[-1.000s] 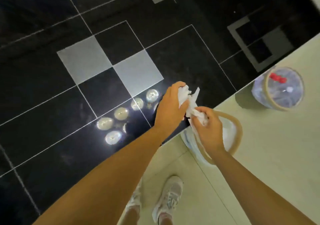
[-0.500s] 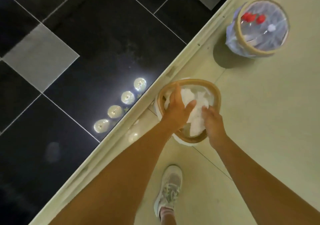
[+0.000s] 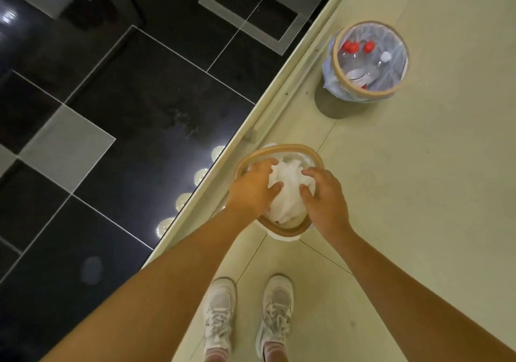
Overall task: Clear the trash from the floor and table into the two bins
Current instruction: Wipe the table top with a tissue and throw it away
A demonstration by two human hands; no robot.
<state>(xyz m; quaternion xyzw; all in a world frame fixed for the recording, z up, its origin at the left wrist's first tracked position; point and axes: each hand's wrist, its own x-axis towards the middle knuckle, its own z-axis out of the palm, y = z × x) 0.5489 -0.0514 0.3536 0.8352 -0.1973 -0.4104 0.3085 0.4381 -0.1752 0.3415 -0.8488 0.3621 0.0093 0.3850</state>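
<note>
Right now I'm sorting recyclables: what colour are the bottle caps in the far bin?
Red bottle caps, plus one white; head view.
</note>
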